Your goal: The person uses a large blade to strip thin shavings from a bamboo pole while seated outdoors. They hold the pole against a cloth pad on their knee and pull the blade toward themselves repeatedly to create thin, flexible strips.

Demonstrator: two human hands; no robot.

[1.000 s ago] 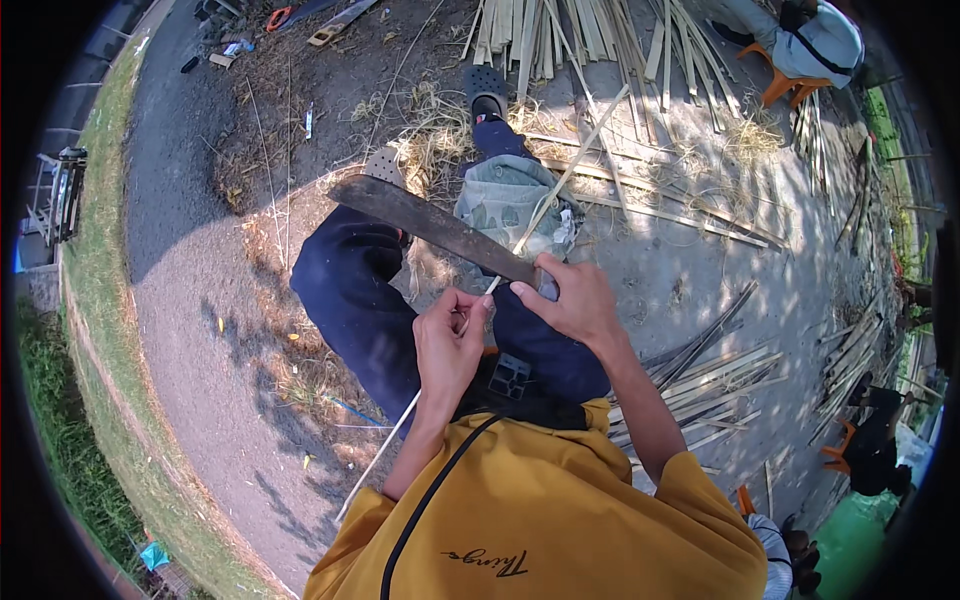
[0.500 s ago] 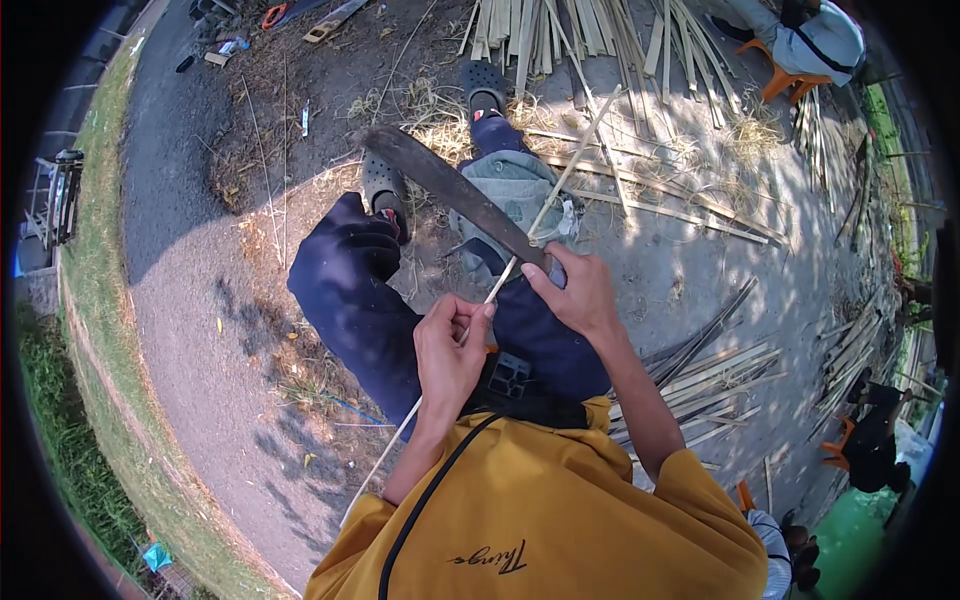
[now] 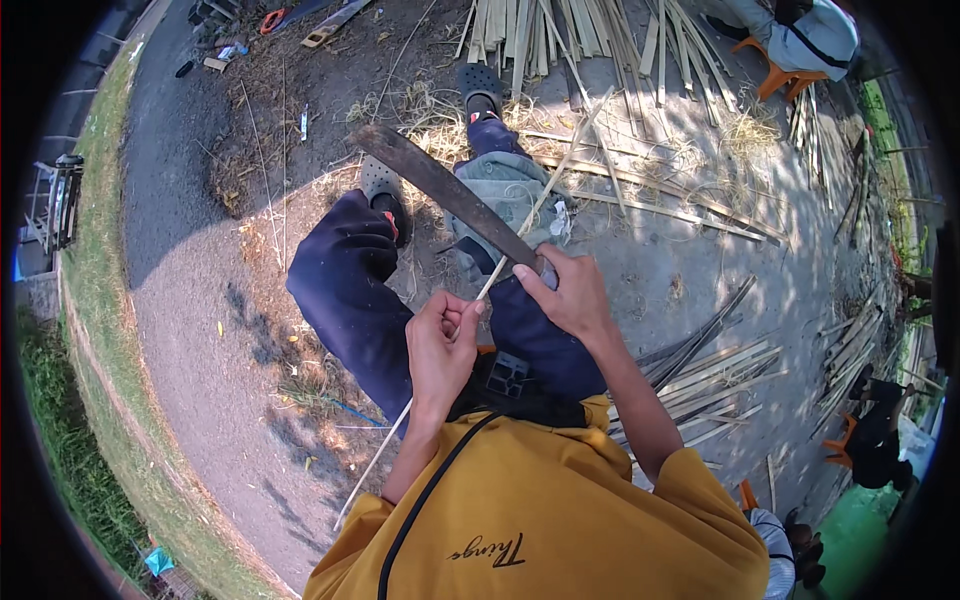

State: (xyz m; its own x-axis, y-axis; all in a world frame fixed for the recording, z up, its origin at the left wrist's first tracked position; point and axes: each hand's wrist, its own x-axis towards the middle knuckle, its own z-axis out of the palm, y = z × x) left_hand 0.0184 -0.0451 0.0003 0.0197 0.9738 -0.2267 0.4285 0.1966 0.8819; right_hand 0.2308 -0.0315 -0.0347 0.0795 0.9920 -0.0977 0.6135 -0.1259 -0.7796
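Observation:
My left hand (image 3: 442, 345) pinches a long, thin pale bamboo strip (image 3: 556, 180), which runs diagonally from beside my left forearm up over my lap. In my right hand (image 3: 572, 292) is a machete (image 3: 440, 183) with a broad dark blade, gripped near its base; my fingers hide the handle. The blade slants up and to the left, and it crosses the strip close to my right thumb. Beneath the strip, a grey-green cloth (image 3: 505, 188) lies over my right leg.
Many split bamboo strips (image 3: 540, 35) lie at the far side, with another pile (image 3: 700, 390) to my right. Curled shavings (image 3: 430, 110) litter the ground. A handsaw (image 3: 335, 22) lies at the far left. People sit on orange stools (image 3: 785, 72) at the right.
Both hands have shifted slightly left, and the machete and strip have moved with them. The strip still passes under the blade.

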